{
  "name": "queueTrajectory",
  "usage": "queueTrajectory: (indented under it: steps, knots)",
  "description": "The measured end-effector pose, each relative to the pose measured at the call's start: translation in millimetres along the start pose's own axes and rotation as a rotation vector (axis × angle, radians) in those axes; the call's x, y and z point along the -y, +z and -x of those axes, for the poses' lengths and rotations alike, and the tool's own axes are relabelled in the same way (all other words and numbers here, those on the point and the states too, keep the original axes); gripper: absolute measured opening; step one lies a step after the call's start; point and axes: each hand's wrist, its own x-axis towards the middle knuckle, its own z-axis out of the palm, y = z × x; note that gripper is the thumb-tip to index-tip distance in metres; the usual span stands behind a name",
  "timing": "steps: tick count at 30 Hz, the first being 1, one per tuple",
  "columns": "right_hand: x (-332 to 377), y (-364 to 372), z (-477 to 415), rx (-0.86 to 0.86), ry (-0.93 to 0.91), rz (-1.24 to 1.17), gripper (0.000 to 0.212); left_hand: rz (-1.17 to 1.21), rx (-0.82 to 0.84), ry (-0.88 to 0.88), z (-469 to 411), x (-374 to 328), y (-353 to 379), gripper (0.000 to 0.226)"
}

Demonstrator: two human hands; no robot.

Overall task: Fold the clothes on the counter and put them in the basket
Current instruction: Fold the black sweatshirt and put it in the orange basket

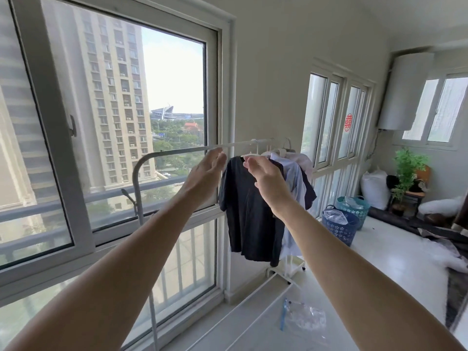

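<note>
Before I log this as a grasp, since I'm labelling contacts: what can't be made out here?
Head view:
Right hand: its own back hides the fingertips; grip on the hanger unclear.
Left hand: motion blur at the rail; contact unclear.
Shirts behind the dark T-shirt: mostly covered by it.
Blue basket: contents too small, under plastic.

A person is stretching both arms toward a white metal clothes rail (177, 151). The left hand (209, 165), fingers straight, is touching the rail; the right hand (264, 177) is reaching the white hanger (256, 147) carrying a dark navy short-sleeved T-shirt (248, 211).
</note>
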Motion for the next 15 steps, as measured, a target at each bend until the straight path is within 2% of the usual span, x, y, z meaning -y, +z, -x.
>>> queueTrajectory:
  steps: [2,5,10,15]
  knots:
    - [-29,-6,-13,0.029,-0.062,0.292,0.038,-0.318,-0.050,0.061,-14,23,9,0.052]
    - [-75,-13,-29,0.063,-0.083,0.495,0.042,-0.513,-0.025,0.111,-37,60,18,0.057]
    - [-150,-25,-75,0.126,-0.088,0.671,0.047,-0.609,0.010,0.056,-87,116,54,0.054]
    - [-221,-52,-149,0.206,-0.036,0.779,0.045,-0.545,0.024,-0.104,-169,184,120,0.053]
